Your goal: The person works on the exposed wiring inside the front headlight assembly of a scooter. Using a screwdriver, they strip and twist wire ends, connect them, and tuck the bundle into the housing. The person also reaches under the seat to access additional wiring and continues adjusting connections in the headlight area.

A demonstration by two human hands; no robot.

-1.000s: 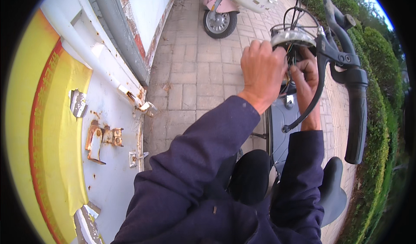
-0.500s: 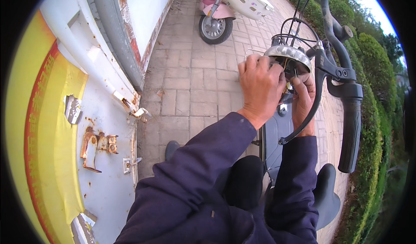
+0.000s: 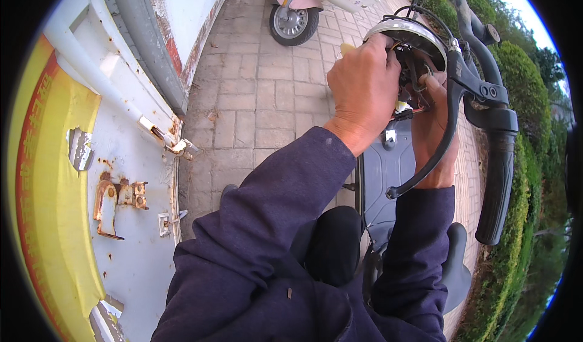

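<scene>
A round headlight housing with a silver rim point(image 3: 413, 27) is open toward me below the handlebar, with loose wires point(image 3: 404, 82) inside and hanging from it. My left hand point(image 3: 364, 87) is closed at the housing's left edge, back of the hand toward me; its fingertips are hidden. Beyond its knuckles a small pale yellow edge point(image 3: 347, 48) sticks out, too little to name. My right hand point(image 3: 434, 123) reaches up behind the brake lever point(image 3: 448, 129), thumb and fingers pinched inside the housing near a small silvery piece. What they hold is unclear.
A black handlebar grip point(image 3: 495, 187) juts toward me on the right. Below lies the grey footboard point(image 3: 379, 184) of the two-wheeler. A rusty metal door point(image 3: 143, 245) stands at left, hedges point(image 3: 525, 111) at right. A pink and white scooter point(image 3: 303, 5) is parked ahead on the paving.
The view has shifted and the headlight housing looks larger, with its inside and wires showing more. Both hands remain at it; my right fingers sit higher inside the housing.
</scene>
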